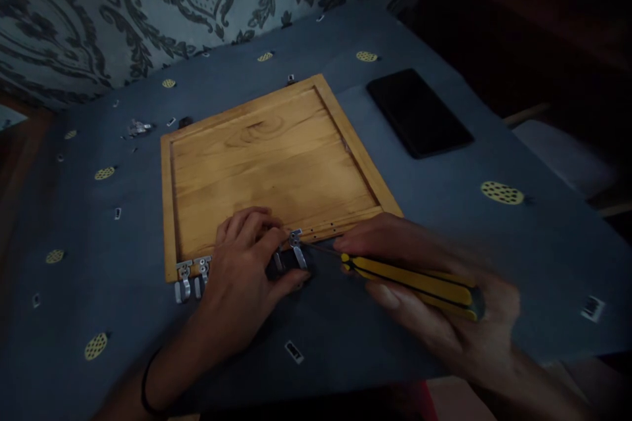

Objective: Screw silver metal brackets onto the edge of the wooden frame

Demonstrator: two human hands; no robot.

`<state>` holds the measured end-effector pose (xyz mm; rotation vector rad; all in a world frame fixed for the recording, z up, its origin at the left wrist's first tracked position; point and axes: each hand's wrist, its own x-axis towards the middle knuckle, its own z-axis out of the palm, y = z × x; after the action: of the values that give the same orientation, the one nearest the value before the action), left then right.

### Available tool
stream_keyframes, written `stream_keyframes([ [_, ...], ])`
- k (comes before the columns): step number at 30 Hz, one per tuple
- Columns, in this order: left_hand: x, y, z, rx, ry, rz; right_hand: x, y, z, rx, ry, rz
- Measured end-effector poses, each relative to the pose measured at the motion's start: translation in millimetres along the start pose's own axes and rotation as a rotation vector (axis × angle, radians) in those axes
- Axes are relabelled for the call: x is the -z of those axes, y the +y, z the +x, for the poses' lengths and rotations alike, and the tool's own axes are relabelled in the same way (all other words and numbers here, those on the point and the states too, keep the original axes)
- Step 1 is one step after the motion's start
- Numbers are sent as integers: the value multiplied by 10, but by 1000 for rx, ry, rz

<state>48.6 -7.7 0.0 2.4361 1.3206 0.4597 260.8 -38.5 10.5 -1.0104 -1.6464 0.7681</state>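
Note:
A framed wooden board lies on the blue-covered table. Metal hooks sit along its near edge at the left, and another metal hook is at the same edge near the middle. My left hand rests on that edge, its fingers closed around the middle hook. In my right hand is a yellow and black screwdriver, its shaft pointing left with the tip close to the middle hook. Small dark holes show in the edge just right of that hook.
A black tablet or phone lies right of the board. Small metal pieces are at the back left, beyond the board's corner. A patterned wall stands behind the table.

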Motion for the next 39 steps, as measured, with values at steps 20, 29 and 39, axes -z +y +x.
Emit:
stream_keyframes([
  [20, 4, 0, -19, 9, -22, 14, -73, -43, 16, 101, -36, -210],
  [29, 15, -4, -17, -17, -17, 26, -86, -31, 24, 206, -47, -238],
  [39, 12, 18, -21, -8, -28, 47, -91, 0, 10, 268, -56, -268],
])
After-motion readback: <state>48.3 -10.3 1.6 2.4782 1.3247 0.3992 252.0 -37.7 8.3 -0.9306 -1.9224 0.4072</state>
